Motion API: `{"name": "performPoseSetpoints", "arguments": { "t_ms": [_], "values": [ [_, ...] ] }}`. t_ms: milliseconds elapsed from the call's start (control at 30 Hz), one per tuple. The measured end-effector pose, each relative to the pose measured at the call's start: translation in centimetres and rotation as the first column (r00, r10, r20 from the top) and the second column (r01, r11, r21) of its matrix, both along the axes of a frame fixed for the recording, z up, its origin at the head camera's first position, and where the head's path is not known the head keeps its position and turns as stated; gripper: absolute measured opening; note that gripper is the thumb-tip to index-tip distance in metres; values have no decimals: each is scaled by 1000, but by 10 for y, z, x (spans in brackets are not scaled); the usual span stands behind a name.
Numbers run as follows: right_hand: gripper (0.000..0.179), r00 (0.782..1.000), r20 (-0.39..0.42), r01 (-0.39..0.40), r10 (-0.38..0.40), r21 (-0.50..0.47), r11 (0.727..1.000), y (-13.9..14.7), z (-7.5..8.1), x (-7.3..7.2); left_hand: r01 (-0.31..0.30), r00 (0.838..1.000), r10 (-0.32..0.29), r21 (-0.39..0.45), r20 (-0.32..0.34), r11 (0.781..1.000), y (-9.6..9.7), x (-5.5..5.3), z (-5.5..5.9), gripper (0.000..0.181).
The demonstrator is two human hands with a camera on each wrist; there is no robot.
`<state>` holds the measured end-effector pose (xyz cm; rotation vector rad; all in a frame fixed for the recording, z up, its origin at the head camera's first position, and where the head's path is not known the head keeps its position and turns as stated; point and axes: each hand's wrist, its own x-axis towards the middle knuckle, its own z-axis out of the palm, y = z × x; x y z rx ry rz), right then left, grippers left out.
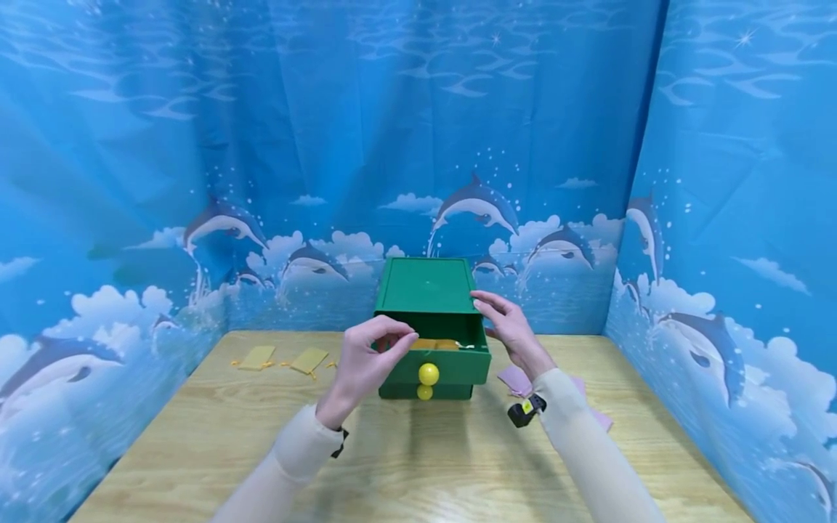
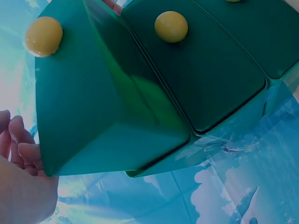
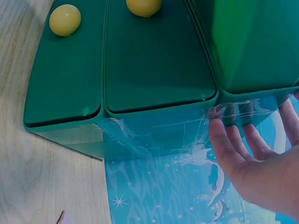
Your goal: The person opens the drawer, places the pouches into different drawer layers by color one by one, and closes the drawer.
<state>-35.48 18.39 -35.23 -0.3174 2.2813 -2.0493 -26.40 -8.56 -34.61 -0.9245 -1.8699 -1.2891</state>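
A green drawer cabinet (image 1: pixel 428 287) stands on the table, its top drawer (image 1: pixel 458 367) pulled out. Yellow round knobs (image 1: pixel 428 374) sit on the drawer fronts. Orange-gold items (image 1: pixel 434 344) and a small whitish bit show inside the top drawer. My left hand (image 1: pixel 369 356) is over the drawer's left front rim, thumb and forefinger tips close together beside the orange items; whether they pinch anything is hidden. My right hand (image 1: pixel 513 330) rests against the cabinet's upper right side, fingers extended, and touches the clear tape there in the right wrist view.
Yellow-gold pouches (image 1: pixel 257 357) with orange strings lie on the wooden table (image 1: pixel 261 436) left of the cabinet. Pinkish-purple pouches (image 1: pixel 516 379) lie to the right, partly behind my right forearm. Blue dolphin-printed curtains (image 1: pixel 327 181) surround the table's back and sides.
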Motion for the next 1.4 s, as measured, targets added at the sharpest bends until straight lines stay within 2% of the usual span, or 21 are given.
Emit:
{"name": "performPoseSetpoints", "arguments": {
  "t_ms": [167,300,433,533,633,833,1100,1233,1400],
  "values": [
    [51,1000,-5,0,0,4,1000,1,-1,-1,28,998,-29,-25,-54,999,2,5,-2,5],
    [51,1000,-8,-4,4,2,1000,1,-1,-3,54,997,-57,-56,-59,997,5,8,-7,5],
    [50,1000,-8,-6,6,-2,1000,1,-1,-3,77,997,-76,-87,17,993,8,11,-15,5],
    [50,1000,-6,-6,6,-2,1000,0,-1,-3,76,993,-67,-104,93,992,9,13,-21,6],
    [51,1000,-5,-5,5,1,1000,0,-1,-2,62,991,-46,-123,125,990,10,14,-26,6],
    [51,1000,-10,-2,2,2,1000,0,-1,0,65,989,-45,-138,144,988,11,13,-32,6],
    [51,1000,-10,-5,5,3,1000,0,-1,0,85,986,-58,-171,157,982,12,12,-39,19],
    [50,1000,-9,-2,2,10,1000,0,-1,0,72,984,-34,-217,174,974,13,13,-41,25],
    [49,1000,-9,-2,2,13,1000,1,-2,-2,32,989,7,-262,148,965,15,13,-40,26]
  ]
}}
